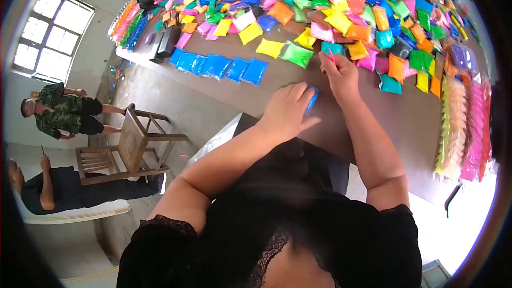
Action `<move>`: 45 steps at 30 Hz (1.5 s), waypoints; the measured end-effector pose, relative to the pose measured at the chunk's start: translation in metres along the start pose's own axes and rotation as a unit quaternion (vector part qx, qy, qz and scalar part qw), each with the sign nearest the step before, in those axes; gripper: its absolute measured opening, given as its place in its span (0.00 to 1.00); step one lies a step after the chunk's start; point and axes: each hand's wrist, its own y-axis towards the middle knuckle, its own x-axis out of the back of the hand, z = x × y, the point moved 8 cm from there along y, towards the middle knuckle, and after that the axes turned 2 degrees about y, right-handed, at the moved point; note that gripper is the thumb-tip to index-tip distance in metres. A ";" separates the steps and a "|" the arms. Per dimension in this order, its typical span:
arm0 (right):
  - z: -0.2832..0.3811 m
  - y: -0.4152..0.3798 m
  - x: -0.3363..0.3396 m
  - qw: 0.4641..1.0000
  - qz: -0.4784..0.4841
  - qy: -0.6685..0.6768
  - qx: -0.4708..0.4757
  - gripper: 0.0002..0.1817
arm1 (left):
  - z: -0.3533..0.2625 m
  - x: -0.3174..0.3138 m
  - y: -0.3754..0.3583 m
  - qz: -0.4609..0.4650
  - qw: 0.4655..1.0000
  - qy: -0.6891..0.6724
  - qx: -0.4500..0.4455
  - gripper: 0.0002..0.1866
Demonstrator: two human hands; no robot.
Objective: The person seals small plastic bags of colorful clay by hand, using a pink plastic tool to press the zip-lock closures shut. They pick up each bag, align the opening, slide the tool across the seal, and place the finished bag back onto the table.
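My left hand lies palm down over a blue packet near the table's front edge, fingers spread and partly covering it. My right hand is raised a little above the brown table, its fingers pinched on a thin pink item. To the left, several blue packets lie in a row. Just beyond my hands are a light green packet and a yellow packet.
A large pile of coloured packets covers the table's far side. Strips of packets hang at the right edge. A dark box stands at left. Two people and a wooden chair are beyond the table at left.
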 end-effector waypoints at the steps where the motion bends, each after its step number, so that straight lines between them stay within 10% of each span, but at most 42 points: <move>1: 0.001 0.000 -0.001 1.000 0.001 0.009 -0.004 0.18 | 0.004 -0.001 -0.001 0.020 1.000 -0.005 -0.012 0.29; 7: 0.010 0.001 0.003 0.999 0.001 0.000 0.043 0.15 | 0.046 0.001 -0.021 0.017 0.967 -0.234 0.095 0.24; 9: 0.018 -0.002 -0.006 0.993 0.048 -0.062 0.089 0.13 | 0.071 -0.021 -0.041 0.010 0.664 -0.661 0.350 0.25; 10: 0.011 -0.001 -0.007 0.993 0.056 -0.081 0.063 0.14 | 0.071 -0.016 -0.043 0.016 0.660 -0.667 0.345 0.25; 12: 0.010 -0.003 -0.010 0.991 0.055 -0.116 0.040 0.14 | 0.063 -0.008 -0.037 -0.012 0.473 -0.827 0.304 0.26; 15: 0.023 -0.006 -0.015 0.970 0.086 -0.226 0.006 0.17 | 0.060 0.001 -0.036 -0.033 0.454 -0.849 0.267 0.28; 18: 0.039 -0.037 -0.030 0.976 0.111 -0.038 -0.182 0.20 | 0.057 0.010 -0.039 -0.036 0.517 -0.807 0.282 0.32; 26: 0.101 -0.099 -0.067 0.981 0.121 0.108 -0.105 0.08 | 0.056 0.033 -0.061 -0.014 0.685 -0.705 0.183 0.33; 37: 0.121 -0.128 -0.083 0.974 0.114 0.136 -0.144 0.08 | 0.046 0.040 -0.104 0.024 0.525 -0.830 0.187 0.21; 45: 0.170 -0.149 -0.082 0.970 0.220 0.058 0.085 0.08 | 0.007 0.066 -0.120 0.143 0.457 -0.871 0.106 0.29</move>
